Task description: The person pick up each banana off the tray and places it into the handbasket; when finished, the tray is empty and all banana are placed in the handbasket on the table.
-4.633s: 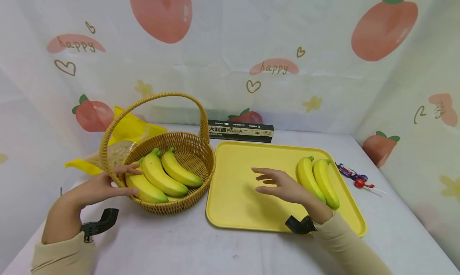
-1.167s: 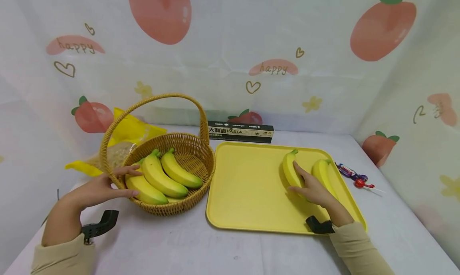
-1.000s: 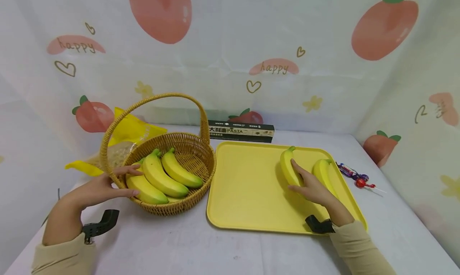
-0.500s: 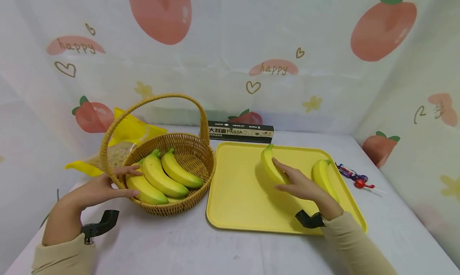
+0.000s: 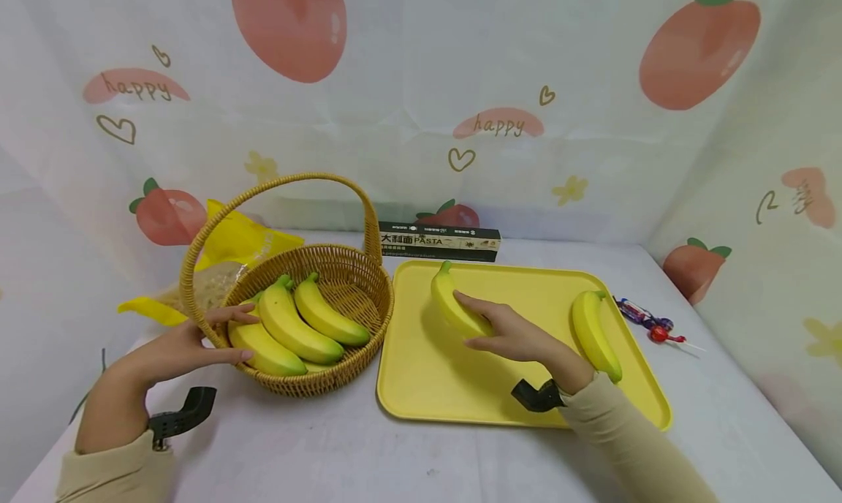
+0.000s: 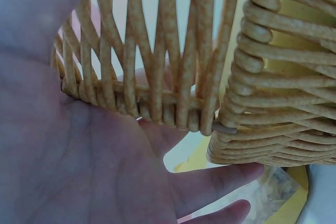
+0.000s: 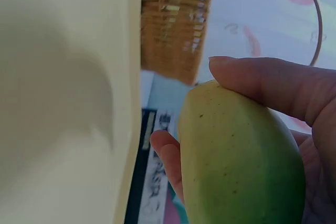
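Note:
In the head view, my right hand (image 5: 516,335) grips a yellow banana (image 5: 452,303) over the left part of the yellow tray (image 5: 427,386). The right wrist view shows this banana (image 7: 236,150) raised above the tray's surface, thumb on one side and fingers on the other. One more banana (image 5: 594,335) lies at the tray's right side. My left hand (image 5: 174,351) holds the wicker basket (image 5: 309,384) at the foot of its handle (image 6: 163,51), thumb and fingers on either side. Several bananas (image 5: 299,324) lie inside the basket, partly overlapping.
Behind the tray stands a dark pasta box (image 5: 441,241). A yellow bag (image 5: 246,236) with a clear part is behind the basket. Wrapped candies (image 5: 641,314) and a red lollipop (image 5: 660,334) lie right of the tray. A printed cloth (image 5: 408,72) closes off the back.
My right hand has taken hold of the left of the two bananas on the tray and carried it leftward toward the basket. The left hand has stayed at the basket.

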`<state>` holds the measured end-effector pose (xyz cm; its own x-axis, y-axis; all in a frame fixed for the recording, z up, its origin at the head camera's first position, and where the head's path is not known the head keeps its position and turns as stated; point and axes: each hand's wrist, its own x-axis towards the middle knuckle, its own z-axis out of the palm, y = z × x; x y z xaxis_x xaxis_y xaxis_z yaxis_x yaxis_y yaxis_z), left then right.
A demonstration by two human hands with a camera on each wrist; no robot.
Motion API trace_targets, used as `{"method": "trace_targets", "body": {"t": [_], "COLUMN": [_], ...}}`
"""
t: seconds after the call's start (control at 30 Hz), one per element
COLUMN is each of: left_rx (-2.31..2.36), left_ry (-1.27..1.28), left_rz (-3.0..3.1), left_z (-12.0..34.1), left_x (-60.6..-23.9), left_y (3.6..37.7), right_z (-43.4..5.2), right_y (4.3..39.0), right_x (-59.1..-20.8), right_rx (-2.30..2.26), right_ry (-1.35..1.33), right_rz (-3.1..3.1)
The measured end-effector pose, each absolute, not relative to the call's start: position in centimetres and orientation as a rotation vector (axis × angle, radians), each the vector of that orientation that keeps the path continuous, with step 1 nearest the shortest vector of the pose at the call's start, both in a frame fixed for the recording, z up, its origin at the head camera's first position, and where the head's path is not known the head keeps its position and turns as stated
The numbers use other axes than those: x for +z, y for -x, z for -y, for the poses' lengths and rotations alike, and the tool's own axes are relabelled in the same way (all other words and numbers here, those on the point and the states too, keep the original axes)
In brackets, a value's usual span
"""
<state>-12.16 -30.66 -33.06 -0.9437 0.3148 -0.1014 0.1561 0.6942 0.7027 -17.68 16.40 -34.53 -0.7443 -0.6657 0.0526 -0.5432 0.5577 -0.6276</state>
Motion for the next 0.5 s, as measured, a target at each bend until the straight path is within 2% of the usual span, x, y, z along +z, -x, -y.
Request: {"method": "trace_targets", "body": {"t": [0.5], "left_rx": [1.101], "left_ry": [-0.375], "left_rz": [-2.681], "left_z": [30.6], "left_x": [-33.0], "left_y": [12.1], "right_z": [-11.9], "right_y": [18.5], "right_x": [-31.4], "right_rx": [-0.839], "right_ry": [1.303], "right_rz": [-2.519]}}
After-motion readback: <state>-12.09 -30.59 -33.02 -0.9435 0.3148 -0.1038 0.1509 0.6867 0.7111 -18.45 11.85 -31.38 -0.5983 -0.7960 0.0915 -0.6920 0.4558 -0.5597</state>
